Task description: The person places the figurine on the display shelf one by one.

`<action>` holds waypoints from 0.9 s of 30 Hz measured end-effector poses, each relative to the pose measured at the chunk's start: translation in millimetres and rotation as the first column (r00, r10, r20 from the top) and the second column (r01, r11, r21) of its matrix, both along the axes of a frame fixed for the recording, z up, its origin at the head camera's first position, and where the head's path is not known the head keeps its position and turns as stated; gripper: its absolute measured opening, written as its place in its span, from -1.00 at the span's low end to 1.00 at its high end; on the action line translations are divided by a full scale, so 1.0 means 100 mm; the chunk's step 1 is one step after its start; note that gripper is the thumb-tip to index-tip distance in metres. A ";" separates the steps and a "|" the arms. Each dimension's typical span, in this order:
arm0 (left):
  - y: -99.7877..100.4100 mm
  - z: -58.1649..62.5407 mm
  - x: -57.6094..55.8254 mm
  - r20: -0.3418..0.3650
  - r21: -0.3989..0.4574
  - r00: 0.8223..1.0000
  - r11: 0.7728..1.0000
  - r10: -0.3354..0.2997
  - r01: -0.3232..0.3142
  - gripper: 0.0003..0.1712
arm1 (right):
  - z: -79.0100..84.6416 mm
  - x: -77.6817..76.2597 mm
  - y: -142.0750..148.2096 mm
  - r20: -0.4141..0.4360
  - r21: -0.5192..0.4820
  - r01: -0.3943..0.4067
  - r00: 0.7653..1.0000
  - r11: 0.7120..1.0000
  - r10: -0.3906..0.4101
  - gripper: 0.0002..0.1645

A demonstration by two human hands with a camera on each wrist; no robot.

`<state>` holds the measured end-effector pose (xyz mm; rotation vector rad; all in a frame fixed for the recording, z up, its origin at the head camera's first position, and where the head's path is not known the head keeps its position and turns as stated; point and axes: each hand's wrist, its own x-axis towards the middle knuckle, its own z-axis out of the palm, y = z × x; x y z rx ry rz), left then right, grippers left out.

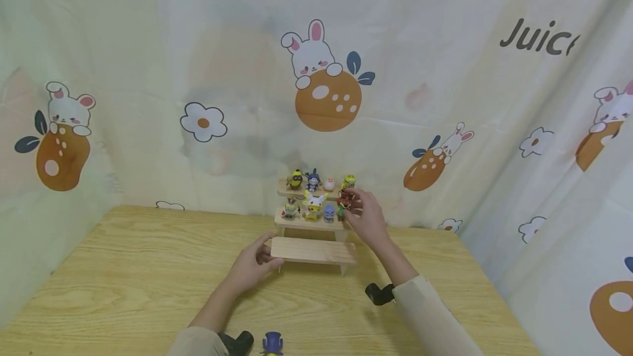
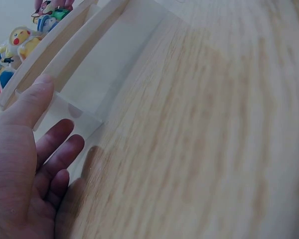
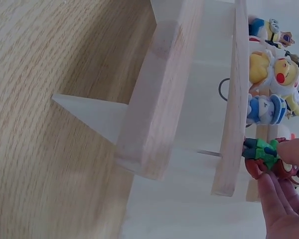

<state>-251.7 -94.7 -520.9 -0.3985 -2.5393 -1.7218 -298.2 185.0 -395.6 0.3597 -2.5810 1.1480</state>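
A small wooden tiered stand (image 1: 314, 250) carries toy figurines on its upper two shelves, while its lowest shelf is bare. My right hand (image 1: 367, 217) pinches a red and green figurine (image 3: 263, 154) at the right end of the middle shelf, its feet right at the board. Beside that figurine stand a blue one (image 1: 329, 213), a white-and-yellow one (image 1: 312, 206) and a small minion figurine (image 1: 289, 210). My left hand (image 1: 251, 266) grips the left end of the lowest shelf, thumb on the board's edge in the left wrist view.
Along the top shelf stand several figurines, among them a yellow one (image 1: 295, 179) and a small white one (image 1: 329, 184). A purple-hatted figurine (image 1: 272, 343) is at the front edge of the wooden table (image 1: 148, 279). Behind hangs a printed curtain (image 1: 247, 59).
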 end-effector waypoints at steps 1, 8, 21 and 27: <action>0.00 0.00 0.00 -0.002 -0.002 1.000 1.000 0.001 -0.001 -0.20 | 0.01 0.00 0.00 -0.001 -0.004 -0.001 1.000 1.000 0.001 -0.40; 0.01 0.01 0.01 -0.011 -0.011 1.000 1.000 0.004 -0.004 -0.22 | 0.09 0.06 0.05 -0.025 -0.048 0.016 1.000 0.999 -0.017 -0.38; -0.04 0.06 0.00 0.000 -0.025 1.000 1.000 0.010 -0.010 -0.19 | 0.08 1.13 -0.52 -0.028 -0.217 -0.282 0.959 0.935 0.282 -0.70; -0.01 0.04 0.02 -0.003 -0.009 1.000 1.000 -0.020 0.020 -0.19 | -0.23 1.50 -0.84 0.150 0.137 -0.546 0.836 0.826 0.528 -0.75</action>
